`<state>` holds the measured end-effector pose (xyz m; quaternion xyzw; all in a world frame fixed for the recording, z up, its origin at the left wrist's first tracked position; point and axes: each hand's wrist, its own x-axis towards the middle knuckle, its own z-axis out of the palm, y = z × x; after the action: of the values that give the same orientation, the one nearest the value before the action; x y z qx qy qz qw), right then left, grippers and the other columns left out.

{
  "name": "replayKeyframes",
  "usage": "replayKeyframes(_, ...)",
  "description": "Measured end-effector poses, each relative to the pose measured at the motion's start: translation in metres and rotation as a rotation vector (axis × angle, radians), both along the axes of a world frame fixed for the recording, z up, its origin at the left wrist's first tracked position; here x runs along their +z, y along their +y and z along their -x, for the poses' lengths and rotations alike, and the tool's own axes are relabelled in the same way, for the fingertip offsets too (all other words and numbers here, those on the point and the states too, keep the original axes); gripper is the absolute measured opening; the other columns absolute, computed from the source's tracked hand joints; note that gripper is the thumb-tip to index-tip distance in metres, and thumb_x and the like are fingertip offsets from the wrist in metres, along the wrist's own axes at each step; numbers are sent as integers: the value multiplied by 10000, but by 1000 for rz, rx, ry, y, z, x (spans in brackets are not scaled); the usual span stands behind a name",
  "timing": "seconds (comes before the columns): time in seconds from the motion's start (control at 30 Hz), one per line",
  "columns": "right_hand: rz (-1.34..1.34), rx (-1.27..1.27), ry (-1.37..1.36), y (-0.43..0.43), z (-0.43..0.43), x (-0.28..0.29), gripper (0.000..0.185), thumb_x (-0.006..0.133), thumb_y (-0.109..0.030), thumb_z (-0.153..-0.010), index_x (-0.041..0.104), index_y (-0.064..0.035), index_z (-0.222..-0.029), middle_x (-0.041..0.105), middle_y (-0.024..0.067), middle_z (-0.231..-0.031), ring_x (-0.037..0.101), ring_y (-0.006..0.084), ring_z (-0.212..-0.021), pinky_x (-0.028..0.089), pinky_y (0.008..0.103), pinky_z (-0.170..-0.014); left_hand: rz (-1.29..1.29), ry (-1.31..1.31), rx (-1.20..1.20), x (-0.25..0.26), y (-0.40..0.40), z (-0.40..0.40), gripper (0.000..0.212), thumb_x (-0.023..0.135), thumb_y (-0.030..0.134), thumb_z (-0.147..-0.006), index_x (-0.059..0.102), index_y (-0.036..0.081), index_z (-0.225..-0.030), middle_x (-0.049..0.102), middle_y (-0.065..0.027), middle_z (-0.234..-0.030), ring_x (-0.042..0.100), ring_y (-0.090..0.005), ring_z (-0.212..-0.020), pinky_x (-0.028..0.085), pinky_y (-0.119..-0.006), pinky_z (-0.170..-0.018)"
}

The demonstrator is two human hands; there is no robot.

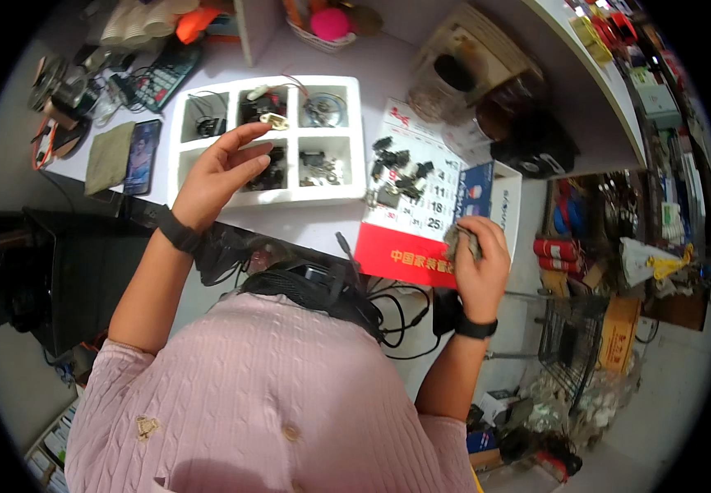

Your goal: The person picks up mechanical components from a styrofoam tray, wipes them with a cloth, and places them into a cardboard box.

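My left hand [223, 169] hovers over a white foam box [331, 201] split into several compartments. Its thumb and fingers are apart, and the index fingertip is at a small cream-coloured part [275, 121] by the upper middle compartment. Whether they touch is unclear. Small dark parts in the lower middle compartment are partly covered by the hand. A coil of wire [323, 111] and loose metal pieces [324, 172] fill the right compartments. My right hand [482, 262] grips a bunched grey-brown cloth [461, 243] over a printed calendar sheet [386, 246]. Several black plastic parts [402, 169] lie on that sheet.
Left of the box are a smartphone [142, 157], a folded cloth [109, 157] and a keyboard [167, 74]. Clear jars [432, 101] and a dark bag-like object [534, 135] stand at the back right. Black cables [402, 320] hang below the table's front edge.
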<state>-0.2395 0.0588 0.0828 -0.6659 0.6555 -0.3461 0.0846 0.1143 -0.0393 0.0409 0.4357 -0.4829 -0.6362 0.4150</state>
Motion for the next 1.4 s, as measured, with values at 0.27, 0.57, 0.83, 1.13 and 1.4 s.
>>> replayKeyframes(0.27,-431,57,80,-38,7,-54,196,669,-147,-811,683,-66,-989,653,129,-927,632,315,-869,497,354,-760,73,-63,-330,-2,15,43,381,591,21,-924,526,28,-1299,546,-47,-1298,521,-155,-1202,435,-294,-999)
replayKeyframes(0.57,-426,4,271,-82,-4,-101,336,650,-231,-836,637,-124,-1154,672,136,-999,644,317,-914,517,415,-767,-32,-146,-338,-7,22,55,344,586,53,-912,570,50,-1255,575,-46,-1228,548,-155,-1142,487,-274,-897)
replayKeyframes(0.83,-521,-147,371,-116,1,-115,208,655,-257,-847,653,-79,-954,688,130,-940,658,307,-871,513,410,-709,-36,-162,-331,-14,25,60,349,600,88,-916,569,77,-1264,595,-84,-1168,589,-118,-1010,512,-236,-788)
replayKeyframes(1.13,-246,146,-191,-82,-15,-55,203,674,-205,-842,647,-38,-954,664,125,-927,639,288,-849,493,354,-758,22,-52,-312,4,25,69,430,621,66,-915,515,31,-1331,588,-74,-1220,569,-136,-1101,459,-291,-964)
replayKeyframes(1.4,-264,397,-526,-28,-66,10,134,668,-84,-861,627,-11,-965,649,96,-927,619,205,-854,481,303,-790,4,231,-364,32,35,85,437,642,33,-896,543,44,-1322,598,6,-1053,543,-61,-989,469,-237,-880)
